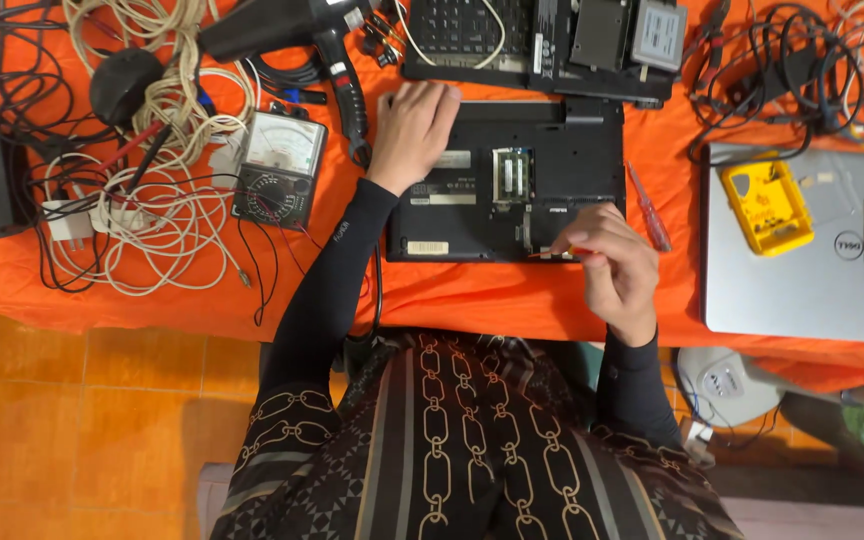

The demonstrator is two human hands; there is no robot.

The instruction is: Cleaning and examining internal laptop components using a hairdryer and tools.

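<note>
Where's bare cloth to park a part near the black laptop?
Free: the orange cloth strip along the near edge below the upturned black laptop, and the gap between it and the silver laptop, shared with a red screwdriver. Crowded: left side, with cables, multimeter and heat gun; far edge too.

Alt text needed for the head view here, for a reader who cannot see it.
A person's left hand rests flat on an upturned black laptop on an orange cloth, while the right hand holds a small red tool at its front edge. An analog multimeter and tangled cables lie to the left.
</note>
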